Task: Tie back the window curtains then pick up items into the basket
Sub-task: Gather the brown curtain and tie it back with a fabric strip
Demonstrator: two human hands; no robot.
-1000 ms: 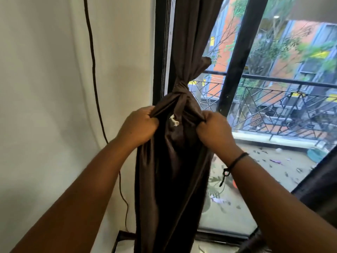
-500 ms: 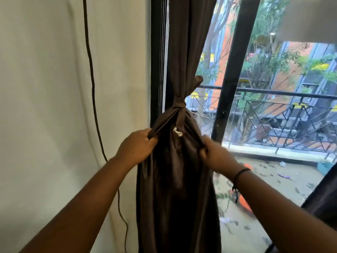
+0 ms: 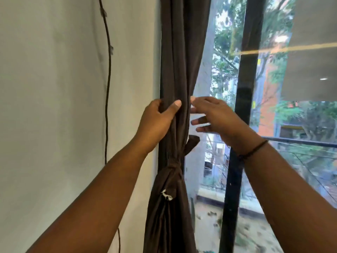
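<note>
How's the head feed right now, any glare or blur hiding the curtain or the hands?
Head view: the curtain, its knot and the left hand read fairly sharp; the right hand is slightly smeared; the window carries a pale reflection and a bright streak; the scene outside is blurred.

I see the curtain [image 3: 179,57] hanging between the wall [image 3: 51,106] on the left and the window glass [image 3: 220,70] on the right. The knot [image 3: 173,166] sits on the curtain, below both hands. The left hand [image 3: 156,123] is on the curtain's left edge; the right hand [image 3: 217,117] is just beside its right edge. A cable [image 3: 108,70] runs down the wall. Right of the hands stands the window bar [image 3: 240,106].
</note>
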